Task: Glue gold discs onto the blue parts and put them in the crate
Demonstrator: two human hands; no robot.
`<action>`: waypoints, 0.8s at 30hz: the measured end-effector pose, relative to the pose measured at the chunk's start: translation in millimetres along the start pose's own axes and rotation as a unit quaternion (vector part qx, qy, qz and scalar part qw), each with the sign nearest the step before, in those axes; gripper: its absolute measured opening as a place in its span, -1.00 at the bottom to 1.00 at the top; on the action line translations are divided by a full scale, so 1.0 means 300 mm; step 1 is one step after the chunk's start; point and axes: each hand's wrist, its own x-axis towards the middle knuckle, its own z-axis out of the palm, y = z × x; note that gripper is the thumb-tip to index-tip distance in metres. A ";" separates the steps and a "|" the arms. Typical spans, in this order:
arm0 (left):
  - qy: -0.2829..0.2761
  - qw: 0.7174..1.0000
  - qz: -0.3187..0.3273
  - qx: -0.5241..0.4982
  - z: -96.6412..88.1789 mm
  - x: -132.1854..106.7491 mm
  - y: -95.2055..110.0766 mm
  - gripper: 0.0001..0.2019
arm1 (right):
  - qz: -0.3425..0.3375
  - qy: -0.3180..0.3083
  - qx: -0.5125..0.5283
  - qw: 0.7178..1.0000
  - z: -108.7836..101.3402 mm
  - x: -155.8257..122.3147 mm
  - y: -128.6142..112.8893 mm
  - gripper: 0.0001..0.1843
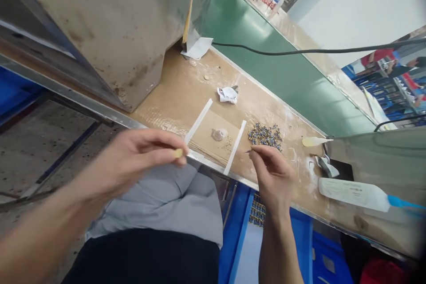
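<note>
My left hand (146,153) is over the table's front edge, thumb and fingers pinched together, with a small yellow piece (177,153) at the thumb tip. Farther right, my right hand (271,171) pinches a tiny dark pointed piece (248,151), too small to name. Just beyond that hand lies a pile of small blue and gold metal parts (265,134). Between the two hands, a cardboard pad (204,140) has white tape strips along its sides. On it sits a small clear, whitish lump or dish (218,134), beside scattered tiny grains (228,143).
Crumpled white paper (228,94) lies behind the pad. At right are a small bottle of yellowish liquid (314,141) and a large bottle with a blue nozzle (354,193). A metal housing (116,31) stands at left; a black cable (282,52) crosses behind. Blue trays (241,226) sit below.
</note>
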 end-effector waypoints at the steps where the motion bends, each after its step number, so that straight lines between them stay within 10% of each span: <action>1: -0.010 0.998 -0.006 -0.054 0.024 0.010 -0.040 -0.81 | -0.019 0.000 -0.003 1.000 0.019 0.015 -0.025 -0.88; 7: -0.029 0.970 -0.031 -0.238 0.114 0.111 -0.193 -0.83 | -0.127 0.015 -0.058 0.990 0.110 0.070 -0.129 -0.85; 24: -0.007 0.973 -0.033 -0.228 0.114 0.130 -0.196 -0.83 | -0.185 -0.008 -0.098 0.978 0.221 0.124 -0.099 -0.74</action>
